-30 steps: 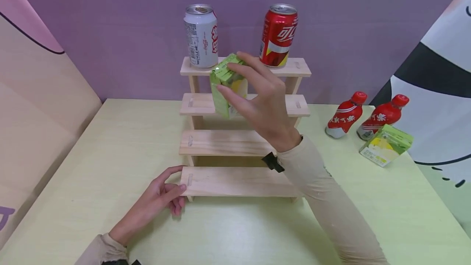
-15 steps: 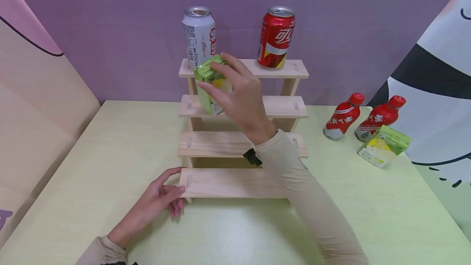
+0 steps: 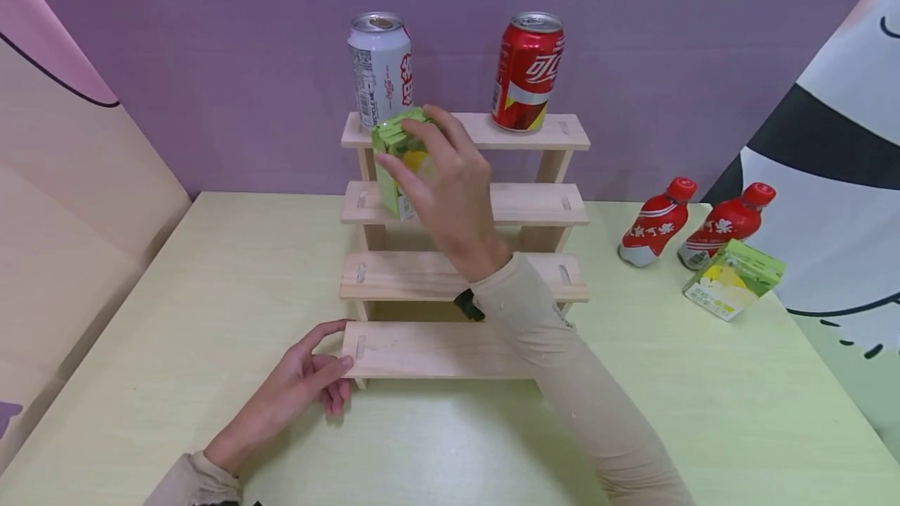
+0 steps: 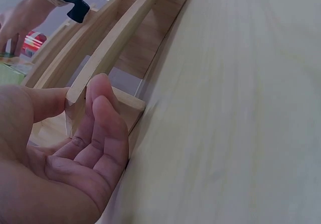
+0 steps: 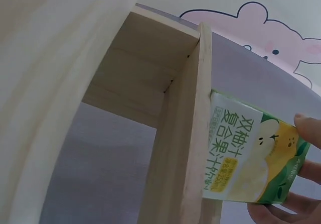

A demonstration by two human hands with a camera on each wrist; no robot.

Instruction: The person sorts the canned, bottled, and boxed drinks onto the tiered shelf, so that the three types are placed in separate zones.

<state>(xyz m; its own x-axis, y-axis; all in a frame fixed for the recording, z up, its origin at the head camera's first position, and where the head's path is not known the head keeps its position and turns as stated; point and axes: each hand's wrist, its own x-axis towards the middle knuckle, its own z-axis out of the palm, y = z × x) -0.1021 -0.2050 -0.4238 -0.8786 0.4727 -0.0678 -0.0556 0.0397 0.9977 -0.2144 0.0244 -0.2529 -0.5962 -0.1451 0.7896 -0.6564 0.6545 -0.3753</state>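
1. The right hand (image 3: 457, 190) has its grip around the top of a green juice box (image 3: 391, 179), fingers and thumb pinching it.
2. That box is at the left end of the second step from the top of the wooden rack (image 3: 429, 350), in front of the white can (image 3: 380, 73). Whether its base touches the step, I cannot tell; a board's edge hides it in the right wrist view.
3. The head view has the hand over much of the box's front; the right wrist view shows that printed face plainly, fruit and lettering included, with fingertips (image 5: 310, 130) at its top end.
4. The left hand (image 3: 309, 381) pinches the left end of the rack's lowest step. From above, thumb and index finger are at that end; the left wrist view adds the curled fingers beneath and the undersides of the boards.
5. Only the head view takes in the whole tabletop (image 3: 703, 420): the rack stands toward its far edge, with the red can (image 3: 529, 73) on the top step, right of the white one.
6. Near the far right corner are the left bottle (image 3: 655, 226) and right bottle (image 3: 727, 221); a second box (image 3: 734, 279) is just before the latter, by the right edge.
7. The right wrist view alone shows a pink cartoon animal (image 5: 281, 43) beyond the rack.
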